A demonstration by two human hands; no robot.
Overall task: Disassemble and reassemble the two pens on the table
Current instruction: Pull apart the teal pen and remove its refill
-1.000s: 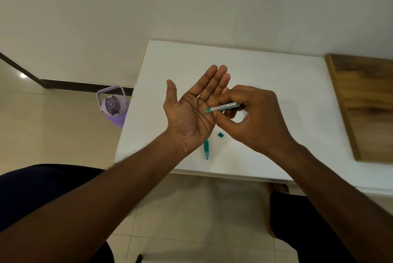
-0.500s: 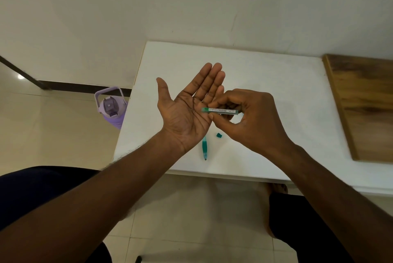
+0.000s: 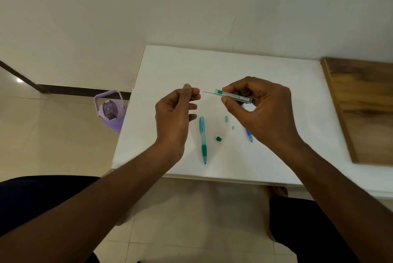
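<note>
My right hand [image 3: 258, 109] holds a small clear lead case with a green end [image 3: 232, 96] above the white table [image 3: 244, 67]; a thin lead [image 3: 209, 92] sticks out of its left end. To its left my left hand [image 3: 176, 111] hovers with thumb and forefinger pinched near the lead's tip; whether they touch it I cannot tell. A green pen [image 3: 203, 139] lies on the table below the hands. Mostly hidden under my right hand lies a blue pen [image 3: 248, 135]. Small loose parts lie between them: a dark green cap [image 3: 218, 139], a pale green piece [image 3: 226, 118], a tiny grey piece [image 3: 233, 127].
A wooden board [image 3: 361, 109] lies on the table's right side. A purple water bottle [image 3: 110, 111] stands on the floor left of the table. My knees are below the table's front edge.
My left hand has turned from palm-up and flat to a pinch beside the case. A thin lead now pokes out of the case. More of both pens and the small parts shows.
</note>
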